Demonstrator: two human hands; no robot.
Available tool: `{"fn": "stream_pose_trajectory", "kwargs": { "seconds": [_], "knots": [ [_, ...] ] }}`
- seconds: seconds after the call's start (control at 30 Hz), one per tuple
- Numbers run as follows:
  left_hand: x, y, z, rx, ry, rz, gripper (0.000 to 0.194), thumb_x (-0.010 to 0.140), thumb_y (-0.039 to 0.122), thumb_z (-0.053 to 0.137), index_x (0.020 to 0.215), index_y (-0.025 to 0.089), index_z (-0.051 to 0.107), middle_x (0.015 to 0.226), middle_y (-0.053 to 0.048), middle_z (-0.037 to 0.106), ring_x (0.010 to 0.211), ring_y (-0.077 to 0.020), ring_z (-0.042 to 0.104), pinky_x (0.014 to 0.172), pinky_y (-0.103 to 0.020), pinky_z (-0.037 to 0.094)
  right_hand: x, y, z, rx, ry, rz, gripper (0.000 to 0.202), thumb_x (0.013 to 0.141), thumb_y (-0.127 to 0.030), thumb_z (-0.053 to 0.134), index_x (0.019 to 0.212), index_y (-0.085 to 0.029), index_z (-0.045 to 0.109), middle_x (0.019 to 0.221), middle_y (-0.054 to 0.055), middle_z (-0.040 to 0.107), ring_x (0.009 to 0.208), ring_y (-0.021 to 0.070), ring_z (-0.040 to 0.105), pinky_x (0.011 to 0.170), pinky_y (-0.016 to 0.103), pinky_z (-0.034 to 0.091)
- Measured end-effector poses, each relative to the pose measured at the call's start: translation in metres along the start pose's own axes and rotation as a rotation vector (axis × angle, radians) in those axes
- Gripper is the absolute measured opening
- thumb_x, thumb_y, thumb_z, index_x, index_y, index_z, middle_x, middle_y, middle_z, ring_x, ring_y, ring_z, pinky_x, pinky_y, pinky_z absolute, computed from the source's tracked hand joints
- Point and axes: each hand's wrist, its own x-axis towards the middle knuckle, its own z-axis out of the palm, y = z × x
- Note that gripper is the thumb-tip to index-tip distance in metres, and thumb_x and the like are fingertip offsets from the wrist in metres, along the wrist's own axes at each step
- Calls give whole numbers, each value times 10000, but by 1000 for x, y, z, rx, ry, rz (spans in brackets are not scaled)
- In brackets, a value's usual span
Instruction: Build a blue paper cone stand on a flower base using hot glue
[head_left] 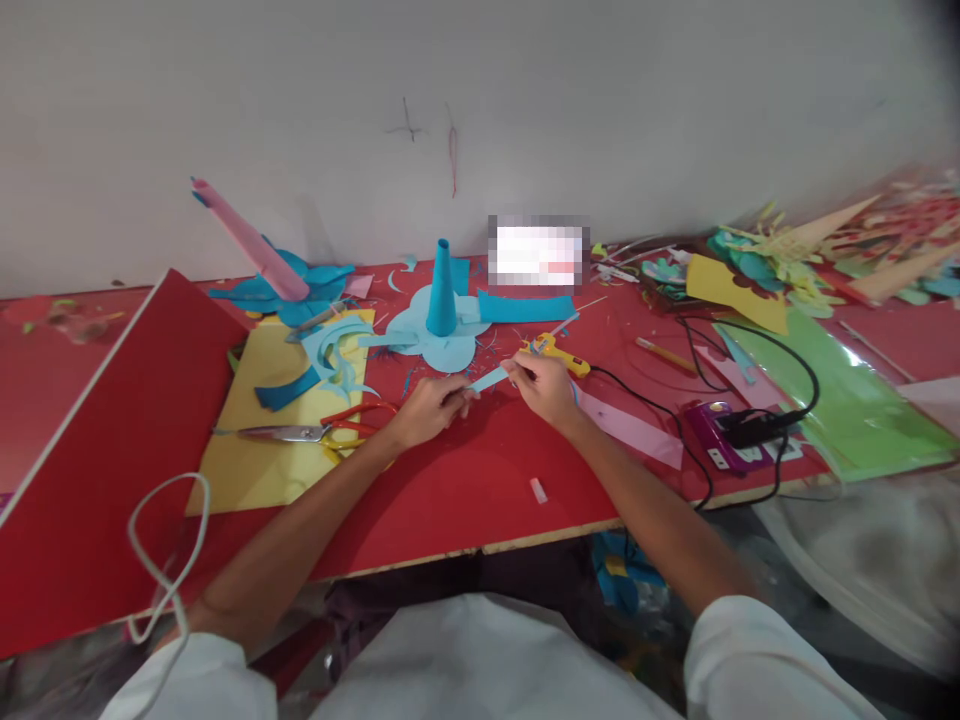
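A short light-blue paper strip [490, 379] is stretched between my two hands, just above the red table [465, 500]. My left hand [435, 408] pinches its left end, and my right hand [544, 385] pinches the other end. Behind them a light-blue flower-shaped paper [450, 352] lies flat, with a darker blue paper cone [442, 290] standing upright on it. Close behind my right hand rests a yellow glue gun [559, 355]. Scissors [292, 433] with red and yellow handles lie left of my left hand on yellow paper [247, 470].
A pink paper cone [251, 240] leans over blue petals at the back left. On the right are a purple power socket box [720, 440] with black cords, a green sheet [847, 400] and a pencil [664, 354]. A red board [112, 460] stands at the left.
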Motion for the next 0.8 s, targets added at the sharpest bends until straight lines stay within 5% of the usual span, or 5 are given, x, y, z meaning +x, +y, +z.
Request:
{"fn": "stream_pose_trajectory", "kwargs": {
  "seconds": [0.8],
  "knots": [
    [2,-6,0,98,19,68,225,1018,203,481,948,158,690,680,17,666,589,-94,577,667,-203,445,-6,19,4,-288,83,-172,539,1080,-506,493,625,-233,400,580,0,509,583,153,441,636,334,298]
  ]
}}
